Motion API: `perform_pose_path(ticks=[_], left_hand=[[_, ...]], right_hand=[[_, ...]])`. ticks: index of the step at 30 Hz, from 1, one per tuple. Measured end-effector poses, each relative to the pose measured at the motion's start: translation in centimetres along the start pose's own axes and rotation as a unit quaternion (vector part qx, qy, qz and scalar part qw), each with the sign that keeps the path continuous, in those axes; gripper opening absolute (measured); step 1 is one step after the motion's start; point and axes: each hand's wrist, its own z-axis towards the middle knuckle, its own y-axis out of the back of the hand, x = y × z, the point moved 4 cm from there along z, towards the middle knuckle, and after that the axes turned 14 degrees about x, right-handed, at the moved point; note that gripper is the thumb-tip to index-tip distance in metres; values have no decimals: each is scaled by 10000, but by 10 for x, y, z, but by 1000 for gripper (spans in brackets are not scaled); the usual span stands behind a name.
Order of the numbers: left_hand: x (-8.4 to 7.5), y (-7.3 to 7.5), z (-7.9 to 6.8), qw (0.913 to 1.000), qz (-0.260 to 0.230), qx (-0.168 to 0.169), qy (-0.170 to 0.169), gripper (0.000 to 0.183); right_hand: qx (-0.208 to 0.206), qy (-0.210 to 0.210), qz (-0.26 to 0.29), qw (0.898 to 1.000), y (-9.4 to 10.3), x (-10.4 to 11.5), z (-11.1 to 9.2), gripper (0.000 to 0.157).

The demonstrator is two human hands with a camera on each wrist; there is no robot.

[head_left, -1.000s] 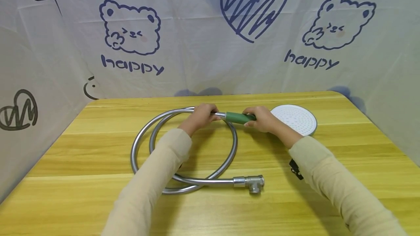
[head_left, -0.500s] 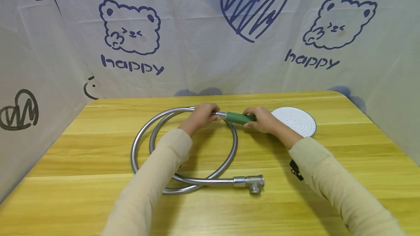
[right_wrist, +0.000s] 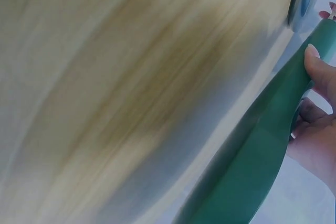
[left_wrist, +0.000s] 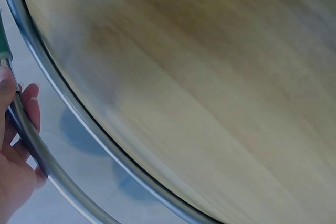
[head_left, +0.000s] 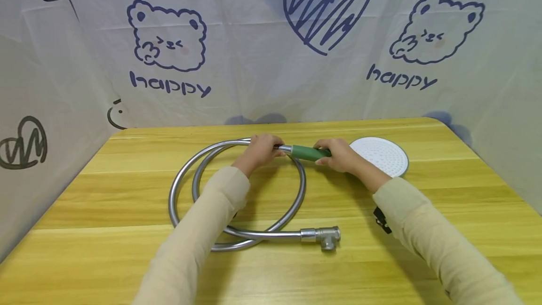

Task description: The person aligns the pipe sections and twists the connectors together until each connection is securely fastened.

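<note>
A shower head with a white round face [head_left: 379, 156] and a green handle [head_left: 306, 153] lies across the right of the work area. My right hand [head_left: 338, 154] grips that handle; in the right wrist view the thumb lies along the green surface. At the handle's end is the silver connector of a shower hose [head_left: 298, 192], and my left hand [head_left: 262, 149] holds the hose there. In the left wrist view, fingers curl round the hose [left_wrist: 35, 145] just below the green handle. The exact joint between hose and handle is partly covered by my fingers.
The hose lies coiled in loops on the wooden table [head_left: 406, 267]. Its other end carries a metal T-shaped valve [head_left: 329, 237] near the table's middle. A white cloth [head_left: 254, 84] with drawings hangs behind the far edge.
</note>
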Motion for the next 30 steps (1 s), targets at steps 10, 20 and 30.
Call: perform_pose_path(ticks=[10,20,30], left_hand=[[0,1,3,9980,586,-85,229,18],[-1,3,-2,9961,782,-390,126,17],[-1,4,0,9986,408,-343,-55,18]], right_hand=[[7,49,88,9999,-1,-1,4,33],[92,-29,139,9999,-1,-2,7,34],[70,-37,83,9999,-2,-3,7,34]])
